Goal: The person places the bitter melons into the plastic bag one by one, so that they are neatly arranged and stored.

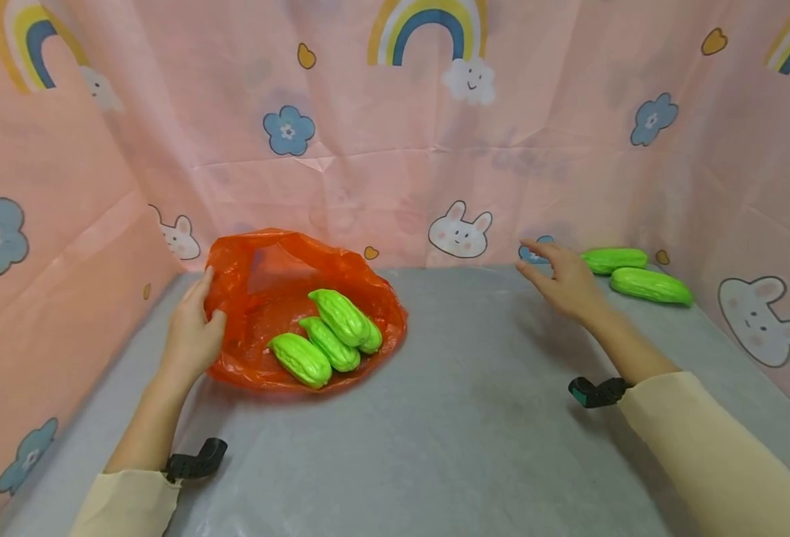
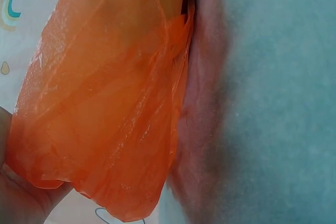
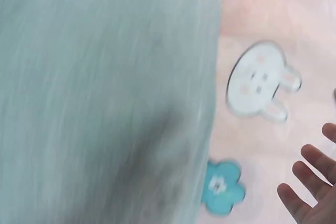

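Observation:
An orange plastic bag (image 1: 233,350) lies on the left of the table with its mouth held wide. Several bright green, ridged bitter melons (image 1: 301,359) are heaped inside it, toward its right side. My left hand (image 1: 192,335) grips the bag's left edge; in the left wrist view, the orange plastic (image 2: 105,108) passes between thumb and fingers. Over the back right of the table my right hand (image 1: 565,283) is held with fingers extended, holding nothing. Just beyond it lie two more bitter melons (image 1: 651,286), side by side. The right wrist view shows its spread fingers (image 3: 315,158).
A grey cloth-like surface (image 1: 435,418) covers the table. Pink printed curtain (image 1: 395,179) encloses the back and both sides, meeting the table close behind the bag and the two melons. A black wrist camera (image 1: 196,460) sits on the left forearm, another (image 1: 596,391) on the right.

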Demonstrator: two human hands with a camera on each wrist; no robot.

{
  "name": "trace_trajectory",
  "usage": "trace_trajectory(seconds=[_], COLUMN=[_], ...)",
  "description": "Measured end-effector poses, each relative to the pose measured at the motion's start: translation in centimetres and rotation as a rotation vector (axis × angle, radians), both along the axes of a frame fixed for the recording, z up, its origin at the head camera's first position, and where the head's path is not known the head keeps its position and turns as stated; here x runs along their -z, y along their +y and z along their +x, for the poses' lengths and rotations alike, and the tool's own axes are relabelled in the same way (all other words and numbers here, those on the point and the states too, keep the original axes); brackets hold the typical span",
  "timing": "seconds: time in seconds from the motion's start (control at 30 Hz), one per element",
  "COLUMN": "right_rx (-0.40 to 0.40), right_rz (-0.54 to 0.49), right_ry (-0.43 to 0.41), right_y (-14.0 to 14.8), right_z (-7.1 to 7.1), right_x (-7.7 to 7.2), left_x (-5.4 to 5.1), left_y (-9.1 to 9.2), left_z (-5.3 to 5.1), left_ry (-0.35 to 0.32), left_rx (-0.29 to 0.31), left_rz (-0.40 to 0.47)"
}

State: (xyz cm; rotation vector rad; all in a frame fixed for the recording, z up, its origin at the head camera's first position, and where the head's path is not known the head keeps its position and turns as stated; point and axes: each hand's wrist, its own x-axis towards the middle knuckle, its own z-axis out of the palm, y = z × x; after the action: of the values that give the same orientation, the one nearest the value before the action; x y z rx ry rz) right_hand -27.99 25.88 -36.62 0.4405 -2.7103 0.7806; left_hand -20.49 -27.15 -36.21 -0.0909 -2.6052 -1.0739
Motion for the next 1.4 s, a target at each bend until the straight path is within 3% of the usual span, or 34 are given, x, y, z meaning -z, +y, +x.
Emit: trace_trajectory(seconds=[0.17, 0.33, 0.7, 1.0, 1.17, 1.4], right_rx=[0.091, 0.148, 0.232, 0.294, 0.32, 0.394], right_rz=[0.051, 0.066, 0.075, 0.08, 0.075, 0.144], right_ry=[-0.101, -0.139, -0.09, -0.135, -0.092, -0.161], right_y=[2.9, 5.7, 10.3, 12.6, 14.0, 15.5], right_z=[0.0, -0.4, -0.8, -0.6, -0.6, -0.5], right_x=[-0.4, -0.3, 1.1, 2.2, 2.8, 3.4], left_x=[0.0, -0.1, -0.2, -0.2, -0.2, 0.0], left_y=[-0.1, -0.2, 0.0, 0.0, -0.1, -0.2], left_z=[0.0, 0.1, 0.0, 0.0, -0.1, -0.1], left_ry=[-0.02, -0.018, -0.013, -0.03, -0.04, -0.018], left_rx=[-0.009, -0.016, -0.017, -0.031, -0.036, -0.031], left_rz=[-0.002, -0.004, -0.003, -0.008, -0.004, -0.012])
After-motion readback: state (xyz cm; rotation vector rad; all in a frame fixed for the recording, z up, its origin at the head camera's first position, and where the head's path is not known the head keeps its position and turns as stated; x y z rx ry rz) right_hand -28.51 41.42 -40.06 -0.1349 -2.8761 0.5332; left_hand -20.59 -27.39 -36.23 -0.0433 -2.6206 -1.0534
